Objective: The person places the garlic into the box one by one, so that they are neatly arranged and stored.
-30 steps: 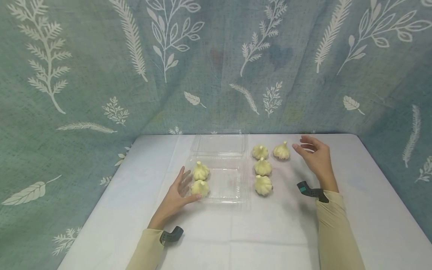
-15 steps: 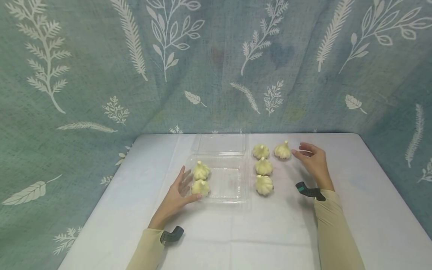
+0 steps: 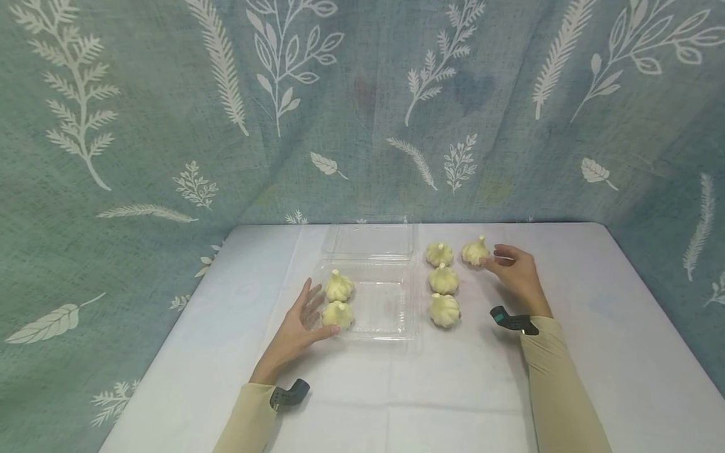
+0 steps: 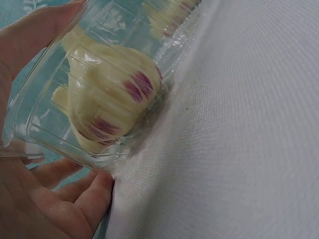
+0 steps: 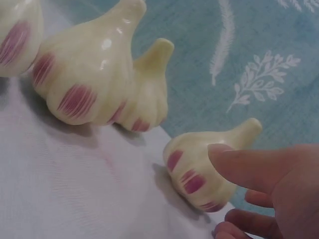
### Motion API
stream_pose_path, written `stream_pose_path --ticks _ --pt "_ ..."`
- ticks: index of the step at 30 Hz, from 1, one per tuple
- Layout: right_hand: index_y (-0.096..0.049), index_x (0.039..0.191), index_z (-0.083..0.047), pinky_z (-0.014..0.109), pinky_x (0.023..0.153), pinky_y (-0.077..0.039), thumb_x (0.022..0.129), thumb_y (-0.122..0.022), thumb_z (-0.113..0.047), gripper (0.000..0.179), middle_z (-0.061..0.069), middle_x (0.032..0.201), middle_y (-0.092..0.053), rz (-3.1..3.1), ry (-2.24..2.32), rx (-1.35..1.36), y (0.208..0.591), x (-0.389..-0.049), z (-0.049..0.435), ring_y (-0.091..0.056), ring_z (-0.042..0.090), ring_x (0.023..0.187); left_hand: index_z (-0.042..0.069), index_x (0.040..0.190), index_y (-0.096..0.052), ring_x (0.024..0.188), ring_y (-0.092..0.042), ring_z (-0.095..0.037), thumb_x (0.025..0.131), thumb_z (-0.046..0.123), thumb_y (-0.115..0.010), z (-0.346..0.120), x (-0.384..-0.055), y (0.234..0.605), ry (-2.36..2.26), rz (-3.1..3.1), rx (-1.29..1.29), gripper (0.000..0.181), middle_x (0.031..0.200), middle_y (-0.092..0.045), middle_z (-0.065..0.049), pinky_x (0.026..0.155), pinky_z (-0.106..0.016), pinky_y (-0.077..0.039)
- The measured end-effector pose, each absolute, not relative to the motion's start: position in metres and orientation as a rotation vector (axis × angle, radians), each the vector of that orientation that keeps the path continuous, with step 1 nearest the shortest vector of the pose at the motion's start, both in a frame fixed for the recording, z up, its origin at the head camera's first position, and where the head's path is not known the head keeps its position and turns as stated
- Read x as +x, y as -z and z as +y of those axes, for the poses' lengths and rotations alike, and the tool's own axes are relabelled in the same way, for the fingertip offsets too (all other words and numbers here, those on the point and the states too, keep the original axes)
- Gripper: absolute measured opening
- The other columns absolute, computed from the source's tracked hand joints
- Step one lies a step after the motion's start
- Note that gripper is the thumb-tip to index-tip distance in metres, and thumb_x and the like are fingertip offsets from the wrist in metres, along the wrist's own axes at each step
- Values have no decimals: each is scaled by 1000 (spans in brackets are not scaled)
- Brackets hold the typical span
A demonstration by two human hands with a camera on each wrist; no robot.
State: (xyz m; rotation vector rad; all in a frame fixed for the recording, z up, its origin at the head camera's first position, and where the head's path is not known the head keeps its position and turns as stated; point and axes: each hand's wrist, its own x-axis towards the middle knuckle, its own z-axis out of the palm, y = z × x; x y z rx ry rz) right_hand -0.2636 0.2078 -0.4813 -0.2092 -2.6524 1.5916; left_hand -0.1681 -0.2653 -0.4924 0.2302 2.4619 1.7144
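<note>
Clear plastic container (image 3: pixel 378 308) taken as landmark; its lid (image 3: pixel 370 240) lies folded back on the far side. Two garlic bulbs stand inside along the left wall: a far one (image 3: pixel 339 286) and a near one (image 3: pixel 337 314). Left hand (image 3: pixel 297 327) at the container's near-left corner, touching it: fingers spread along the left side, thumb reaching along the near side, not clenched.

Just right of the container, three more bulbs in a column: far (image 3: pixel 439 254), middle (image 3: pixel 443 279), near (image 3: pixel 444 311). Outer bulb (image 3: pixel 473 250) further right, level with the far end of that column. Right hand (image 3: pixel 517 274) on its right side; fingers unclenched, thumb and fingers parted. In the right wrist view the thumb overlaps this bulb; contact cannot be told. Purple patches on the bulbs. White-covered desk (image 3: pixel 453 390) beneath the container; leaf-patterned curtain (image 3: pixel 362 126) beyond it.
</note>
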Motion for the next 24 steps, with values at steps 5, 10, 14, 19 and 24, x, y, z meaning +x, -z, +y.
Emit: stream_pose_path --ticks 5,10,14,19,24 --pt "-49 151 0 55 110 -53 97 -72 -35 69 26 150 -55 -2670 -1582 -163 485 -266 206 -56 44 135 23 168 6 160 -23 -39 83 24 -88 -265 -167 492 -1716 2458 231 126 175 -15 -9 130 -47 -27" --pt "-49 150 2 53 108 -54 97 -73 -34 69 27 149 -56 -2673 -1562 -113 485 -268 205 -58 44 133 22 168 7 160 -23 -39 84 25 -87 -265 -167 492 -1711 2466 234 126 175 -15 -10 130 -47 -28" --pt "-49 150 3 54 107 -55 96 -74 -37 72 28 148 -56 -2686 -1537 -83 484 -269 202 -58 45 133 21 167 7 160 -23 -38 84 24 -87 -266 -168 493 -1717 2463 238 125 175 -15 -9 130 -46 -27" --pt "-47 151 4 54 107 -55 96 -74 -34 72 28 148 -56 -2681 -1529 -61 483 -269 199 -58 45 132 18 167 7 160 -23 -38 85 23 -87 -266 -170 493 -1730 2454 241 125 175 -15 -9 130 -46 -27" --pt "-47 150 5 56 108 -54 97 -73 -30 69 30 145 -57 -2680 -1515 -71 484 -268 198 -59 46 131 18 167 7 160 -23 -38 84 23 -87 -265 -169 492 -1732 2441 237 126 175 -14 -9 130 -45 -28"
